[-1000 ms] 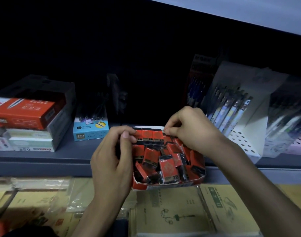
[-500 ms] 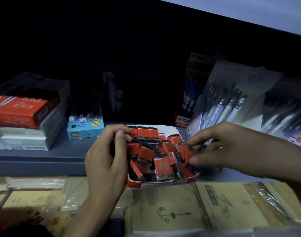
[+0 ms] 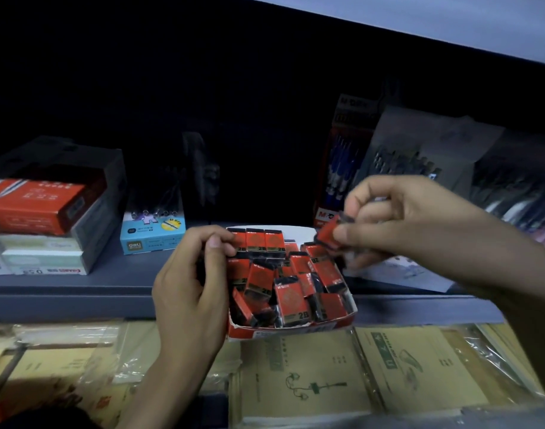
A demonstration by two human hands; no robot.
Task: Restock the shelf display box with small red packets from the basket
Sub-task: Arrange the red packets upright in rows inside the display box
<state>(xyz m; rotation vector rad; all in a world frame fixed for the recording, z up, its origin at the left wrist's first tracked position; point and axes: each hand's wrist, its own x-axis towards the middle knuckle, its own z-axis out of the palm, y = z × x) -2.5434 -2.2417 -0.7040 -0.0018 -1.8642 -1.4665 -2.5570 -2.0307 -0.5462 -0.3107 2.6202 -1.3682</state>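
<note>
A display box (image 3: 291, 331) with a red and white front wall is seen at the front edge of a grey shelf (image 3: 79, 286), filled with small red packets (image 3: 291, 300) marked 2B. Three of the packets are stood in a neat row along the back wall; the rest are piled loosely at mixed angles.

The left hand (image 3: 189, 283) is curled around the box's left side, and its thumb and forefinger are pressed against the leftmost packet of the back row. The remaining fingers are folded down behind the box wall, so their grip cannot be made out fully.

The right hand (image 3: 401, 222) is held above the box's right rear corner. One red packet (image 3: 328, 232) is pinched between its thumb and forefinger, tilted, clear of the pile beneath it. The other fingers are loosely bent.

Beyond the right fingers, pen packs (image 3: 342, 168) are leaned against the dark back. Left of the left fingers a pale blue box (image 3: 152, 232) is set, and below both hands brown notebooks (image 3: 311, 382) are laid flat.
</note>
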